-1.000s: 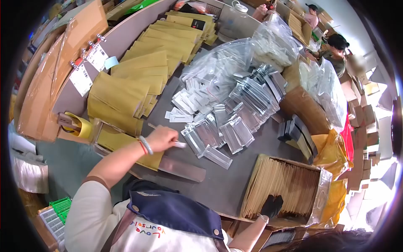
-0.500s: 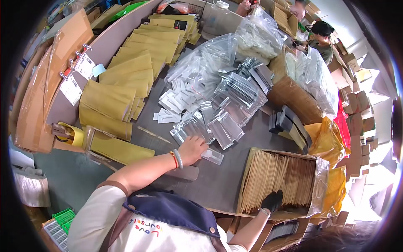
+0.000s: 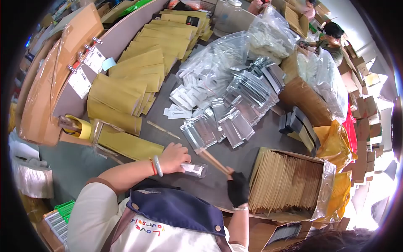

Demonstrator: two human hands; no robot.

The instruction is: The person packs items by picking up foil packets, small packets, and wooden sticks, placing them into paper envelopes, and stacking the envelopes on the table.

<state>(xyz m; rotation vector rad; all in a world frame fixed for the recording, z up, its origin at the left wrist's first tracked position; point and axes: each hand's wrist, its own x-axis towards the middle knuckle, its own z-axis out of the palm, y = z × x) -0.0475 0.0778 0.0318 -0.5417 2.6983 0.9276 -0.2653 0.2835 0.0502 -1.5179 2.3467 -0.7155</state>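
Note:
My left hand (image 3: 173, 158) has its fingers closed on a small clear packet (image 3: 194, 169) with a white insert, low over the table by the apron. In a black fingerless glove, my right hand (image 3: 237, 187) pinches a thin brown cardboard piece (image 3: 215, 162), which points up and left toward the pile. Beyond both hands lies a pile of clear plastic packets (image 3: 237, 126), with small white packets (image 3: 193, 96) at its left. Just right of the gloved hand is a box of tightly packed cardboard pieces (image 3: 285, 180).
Yellow-brown envelopes (image 3: 121, 90) overlap along the left side, and one yellow envelope (image 3: 128, 145) lies in a narrow box. A plastic bag (image 3: 218, 54) and a jug (image 3: 228, 19) stand at the back. Dark packs (image 3: 296, 126) lie right. A co-worker (image 3: 331, 42) is at the upper right.
The gloved hand has moved left from the cardboard box and now holds a brown piece. My left hand went to the clear packets, then drew back toward the apron with one.

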